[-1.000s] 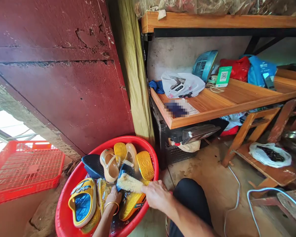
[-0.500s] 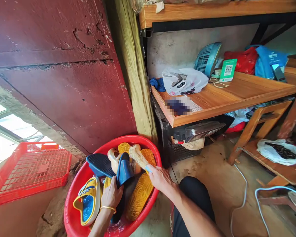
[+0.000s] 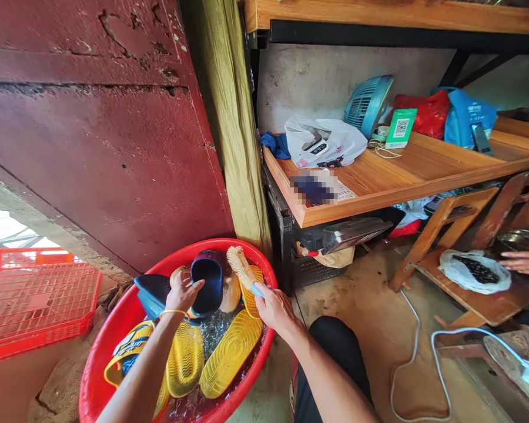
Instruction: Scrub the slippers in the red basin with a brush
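blue slipper [image 3: 207,282] gripped in left hand [image 3: 183,292], right hand [image 3: 275,306] apparently clutching brush [image 3: 243,270] just beside.

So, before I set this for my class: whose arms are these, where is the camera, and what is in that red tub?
The camera sits on a person's head, looking down at their own two bare hands; no machine is involved. The left hand grips a dark blue slipper above a red basin of water. The right hand holds a scrubbing brush, bristles up. Yellow slippers lie sole-up in the water. At the right edge, another person's hand rests by a white bag on a low wooden stool.
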{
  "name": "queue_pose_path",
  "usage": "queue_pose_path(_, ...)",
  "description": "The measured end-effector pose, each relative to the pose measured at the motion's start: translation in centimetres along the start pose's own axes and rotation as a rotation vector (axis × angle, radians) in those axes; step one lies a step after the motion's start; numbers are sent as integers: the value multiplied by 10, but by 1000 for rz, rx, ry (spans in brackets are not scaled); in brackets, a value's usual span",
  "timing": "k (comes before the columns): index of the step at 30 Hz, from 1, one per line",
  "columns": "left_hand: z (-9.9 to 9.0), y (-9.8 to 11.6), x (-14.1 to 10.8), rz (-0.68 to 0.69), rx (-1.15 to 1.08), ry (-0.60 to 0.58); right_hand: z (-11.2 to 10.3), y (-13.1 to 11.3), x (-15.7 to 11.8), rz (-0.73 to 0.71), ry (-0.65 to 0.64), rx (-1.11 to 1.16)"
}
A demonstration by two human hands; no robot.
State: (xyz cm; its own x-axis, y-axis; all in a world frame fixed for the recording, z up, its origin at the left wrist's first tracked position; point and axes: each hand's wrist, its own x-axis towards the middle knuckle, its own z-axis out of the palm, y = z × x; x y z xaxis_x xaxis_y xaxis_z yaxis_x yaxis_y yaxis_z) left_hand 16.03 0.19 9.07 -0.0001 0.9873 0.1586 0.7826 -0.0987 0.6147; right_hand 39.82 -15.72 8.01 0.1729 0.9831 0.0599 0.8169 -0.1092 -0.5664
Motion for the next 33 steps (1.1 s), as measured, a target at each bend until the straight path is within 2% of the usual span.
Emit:
queue_pose_path(1, 6, -4, -13, 46, 35, 20, -1, -1, 1, -6, 8, 6)
queue_pose_path(4, 23, -21, -72, 358, 118, 102, -1, -5, 3, -30, 9, 22)
queue_pose_path(6, 34, -32, -117, 516, 133, -66, 3, -8, 2, -99, -13, 42)
queue_pose_path(7, 39, -37, -136, 522, 153, -169, 7, -10, 1, -144, -27, 53)
queue_pose_path(9, 48, -42, -165, 413, 232, -331, 16, -14, -2, -192, -56, 61)
queue_pose_path(11, 53, -39, -178, 283, 298, -496, 26, -18, -6, -161, -76, 38)
queue_pose_path(14, 55, -25, -176, 143, 350, -697, 37, -22, -10, -109, -87, -18)
queue_pose_path(16, 54, -16, -173, 91, 365, -730, 39, -23, -10, -104, -95, -45)
queue_pose_path(18, 50, -12, -172, 88, 335, -689, 39, -24, -7, -103, -98, -57)
queue_pose_path(21, 38, -14, -176, 161, 187, -584, 35, -22, -2, -112, -88, -53)
queue_pose_path(24, 16, -20, -175, 236, 23, -521, 30, -18, 3, -92, -112, -69)
queue_pose_path(26, -3, -22, -169, 236, -63, -491, 28, -16, 4, -72, -129, -84)
queue_pose_path(30, -38, -26, -151, 73, -291, -423, 25, -15, 2, -33, -140, -81)
queue_pose_path(33, -51, -32, -139, -64, -526, -336, 19, -15, 2, -32, -141, -69)
